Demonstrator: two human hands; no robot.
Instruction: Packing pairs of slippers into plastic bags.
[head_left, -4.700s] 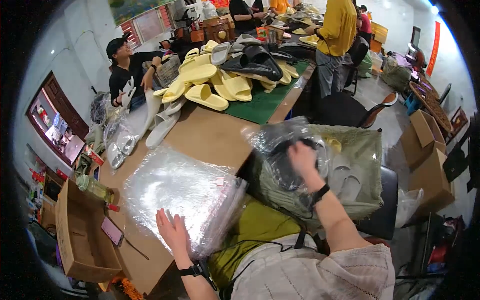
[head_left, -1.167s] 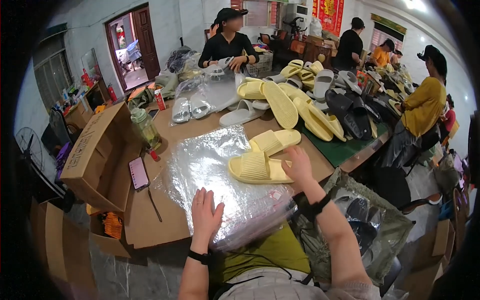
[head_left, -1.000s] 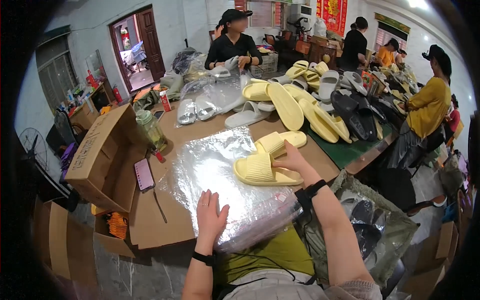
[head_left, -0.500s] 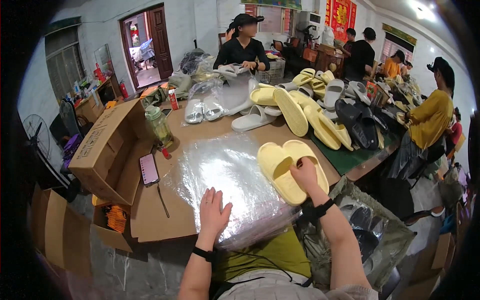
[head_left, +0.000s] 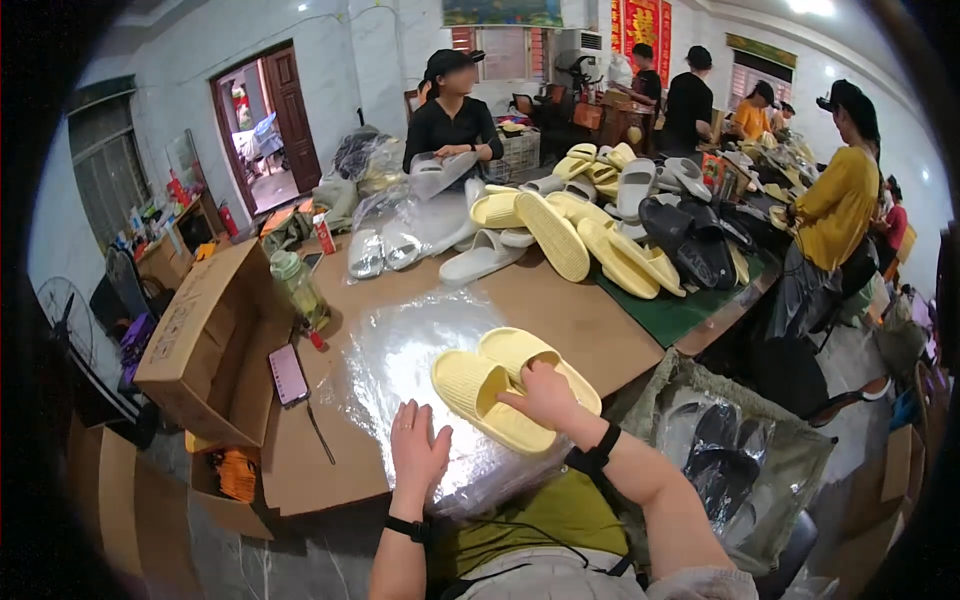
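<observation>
1. The right hand (head_left: 548,395) grips the yellow slippers (head_left: 463,383) where their inner sides meet, thumb toward the nearer one and fingers toward the farther. This seems a sound hold: one pinch there should control both.
2. The slippers lie side by side, soles down, over the right part of the clear plastic film (head_left: 400,340) on the tabletop (head_left: 612,335). Whether they rest on the film or hang just above it, I cannot tell.
3. The left hand (head_left: 418,447) holds nothing; it lies spread, palm down, on the film's near part. Light, even pressure there should stop the slick film sliding.
4. For neat handling, the toes and heels should line up, since the farther slipper sits slightly askew behind the nearer one.
5. A low, level carry would best avoid rucking the film; a loose pinch could let one slipper drop.
</observation>
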